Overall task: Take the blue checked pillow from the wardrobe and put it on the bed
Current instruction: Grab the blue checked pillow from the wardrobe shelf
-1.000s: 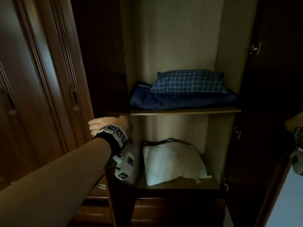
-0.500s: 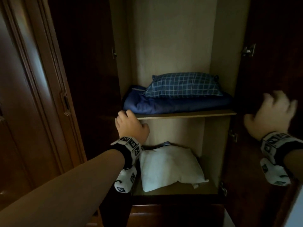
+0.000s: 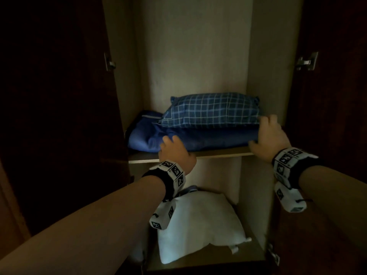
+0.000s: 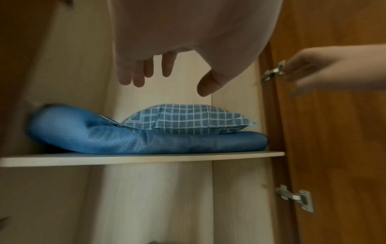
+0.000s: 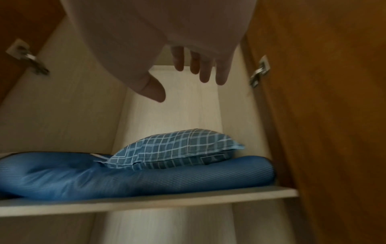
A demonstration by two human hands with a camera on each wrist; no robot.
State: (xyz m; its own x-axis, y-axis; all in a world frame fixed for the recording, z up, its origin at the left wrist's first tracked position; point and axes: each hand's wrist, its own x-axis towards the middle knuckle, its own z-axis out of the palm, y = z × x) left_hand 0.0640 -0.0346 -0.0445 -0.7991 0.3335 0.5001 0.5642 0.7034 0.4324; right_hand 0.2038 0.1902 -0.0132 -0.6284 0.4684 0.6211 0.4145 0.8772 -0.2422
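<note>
Presently, in the open wardrobe [image 3: 198,56]:

- Blue checked pillow [image 3: 212,111]: lies flat on top of a plain blue folded quilt [image 3: 198,138], toward the right side of the upper shelf [image 3: 218,152].
- Plain blue folded quilt: spans the shelf's width, bulging at its left end.
- Left hand [image 3: 175,152]: at the shelf's front edge, before the quilt's left part; fingers straight and spread, holding nothing.
- Right hand [image 3: 268,136]: at the right end of the quilt and pillow; fingers relaxed and apart, holding nothing; contact with the fabric cannot be told.
- White pillow [image 3: 198,225]: on the lower shelf, below both wrists.
- Wrist bands [image 3: 173,172]: black-and-white patterned, one on each wrist.
- Doors [image 3: 59,96]: dark wood, open on either side.
</note>
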